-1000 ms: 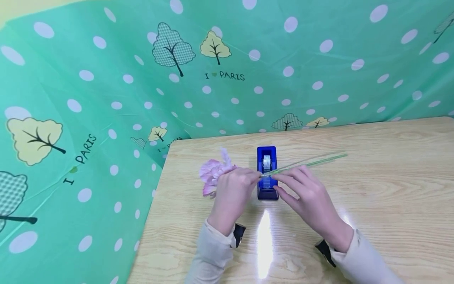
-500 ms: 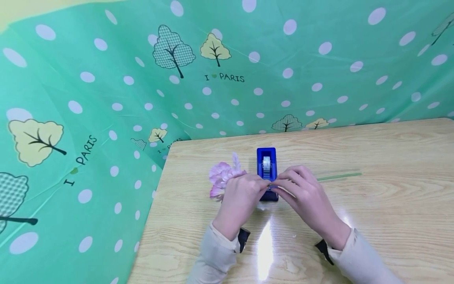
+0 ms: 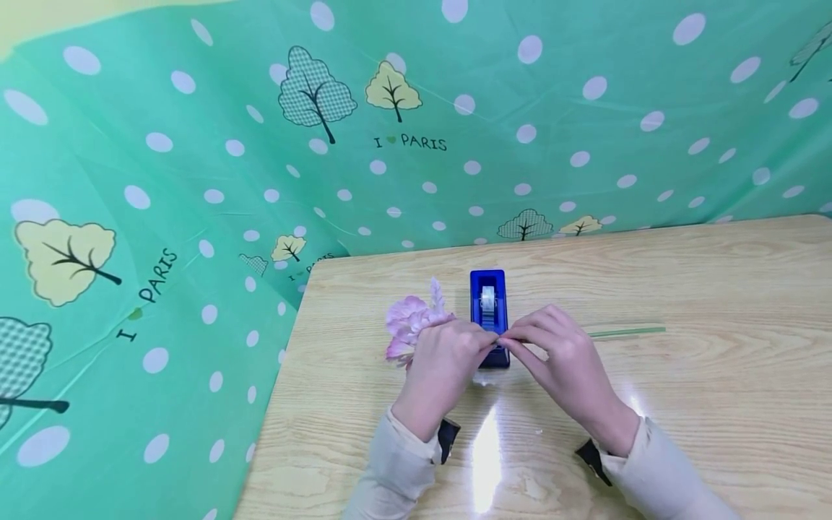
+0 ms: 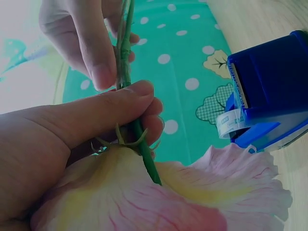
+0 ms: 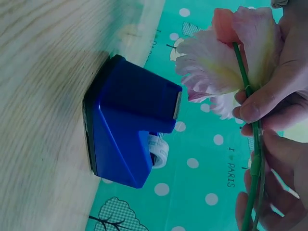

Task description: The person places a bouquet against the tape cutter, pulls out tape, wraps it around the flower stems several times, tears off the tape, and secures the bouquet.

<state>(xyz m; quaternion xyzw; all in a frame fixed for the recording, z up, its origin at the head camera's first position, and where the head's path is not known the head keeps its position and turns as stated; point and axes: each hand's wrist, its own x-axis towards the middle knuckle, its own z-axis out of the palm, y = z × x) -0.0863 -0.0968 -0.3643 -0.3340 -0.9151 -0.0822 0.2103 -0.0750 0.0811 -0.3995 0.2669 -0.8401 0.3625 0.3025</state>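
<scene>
My left hand [image 3: 445,368] pinches the green stems [image 4: 126,57] of pink-and-cream artificial flowers [image 3: 411,325], just below the petals. The thumb lies across the stems in the left wrist view. Close beside it, my right hand [image 3: 572,368] pinches the same stems between thumb and fingers, the fingertips of both hands almost meeting. A shiny clear patch, perhaps tape, shows on the stems between the hands. From the right hand the stem ends [image 3: 629,331] stick out to the right. A blue tape dispenser [image 3: 489,296] stands just behind the hands, partly covered by them.
The wooden table [image 3: 715,347] runs up to a green polka-dot cloth [image 3: 416,195] behind and at the left. A roll of tape [image 5: 159,151] sits in the dispenser, whose serrated cutting edge [image 5: 177,105] faces outward. Small white specks lie near the front.
Both hands have come together and slightly nearer the front, over the dispenser's near end. The flowers have shifted right, and the stems have swung from slanting upward to nearly level.
</scene>
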